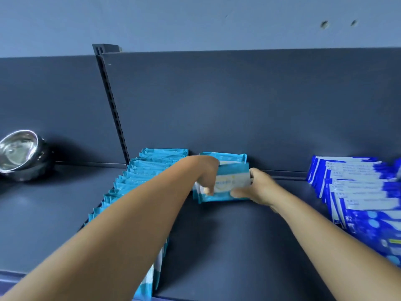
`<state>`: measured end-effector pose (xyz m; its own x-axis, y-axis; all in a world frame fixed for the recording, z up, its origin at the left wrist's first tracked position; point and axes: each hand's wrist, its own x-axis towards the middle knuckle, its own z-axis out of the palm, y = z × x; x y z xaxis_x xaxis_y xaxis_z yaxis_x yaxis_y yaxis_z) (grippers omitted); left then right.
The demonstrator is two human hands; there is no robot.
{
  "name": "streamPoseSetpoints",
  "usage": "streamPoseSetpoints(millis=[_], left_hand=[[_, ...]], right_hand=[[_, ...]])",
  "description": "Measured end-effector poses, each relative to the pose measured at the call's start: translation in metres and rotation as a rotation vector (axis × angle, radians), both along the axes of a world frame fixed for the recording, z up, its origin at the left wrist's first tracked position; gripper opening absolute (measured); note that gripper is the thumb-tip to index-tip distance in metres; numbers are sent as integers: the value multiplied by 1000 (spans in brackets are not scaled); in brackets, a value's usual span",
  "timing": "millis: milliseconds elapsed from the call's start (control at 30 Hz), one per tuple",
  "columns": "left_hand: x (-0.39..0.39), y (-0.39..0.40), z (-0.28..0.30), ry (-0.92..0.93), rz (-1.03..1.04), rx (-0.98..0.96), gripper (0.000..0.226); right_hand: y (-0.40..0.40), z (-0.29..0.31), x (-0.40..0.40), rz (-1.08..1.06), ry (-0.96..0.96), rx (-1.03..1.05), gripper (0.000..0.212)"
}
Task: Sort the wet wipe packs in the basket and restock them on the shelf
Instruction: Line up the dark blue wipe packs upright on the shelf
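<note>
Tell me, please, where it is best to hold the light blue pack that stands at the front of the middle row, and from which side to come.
Grip the front light blue pack by its two short side edges, from left and right, as the left hand and right hand do. It stands upright against packs behind, so only those edges and the front face are free.

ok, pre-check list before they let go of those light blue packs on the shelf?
1. Both hands on the bundle: left hand and right hand grip the light blue packs from either side: ok.
2. Bundle resting on the shelf: cannot tell.
3. Same kind behind it: light blue pack at the back: ok.
4. Clear of the dark blue row: ok.
5. Free shelf in front for more packs: ok.
6. Left row upright: ok.
</note>
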<state>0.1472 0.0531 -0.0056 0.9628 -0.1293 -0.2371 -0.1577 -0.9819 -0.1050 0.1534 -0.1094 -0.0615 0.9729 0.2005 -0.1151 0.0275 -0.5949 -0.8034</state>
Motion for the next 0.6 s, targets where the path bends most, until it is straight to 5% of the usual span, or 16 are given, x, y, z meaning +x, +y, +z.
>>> streamPoseSetpoints(millis=[100, 233, 500, 600], left_hand=[[-1, -1, -15, 5, 28, 89, 63], [2, -6, -28, -244, 10, 127, 53], [3, -12, -38, -496, 10, 220, 48], [0, -8, -39, -468, 48, 137, 53]], right_hand=[[3, 3, -6, 50, 7, -128, 29], [14, -8, 0, -103, -77, -350, 42], [22, -27, 15, -256, -308, -328, 43], [22, -26, 15, -275, -170, -112, 44]])
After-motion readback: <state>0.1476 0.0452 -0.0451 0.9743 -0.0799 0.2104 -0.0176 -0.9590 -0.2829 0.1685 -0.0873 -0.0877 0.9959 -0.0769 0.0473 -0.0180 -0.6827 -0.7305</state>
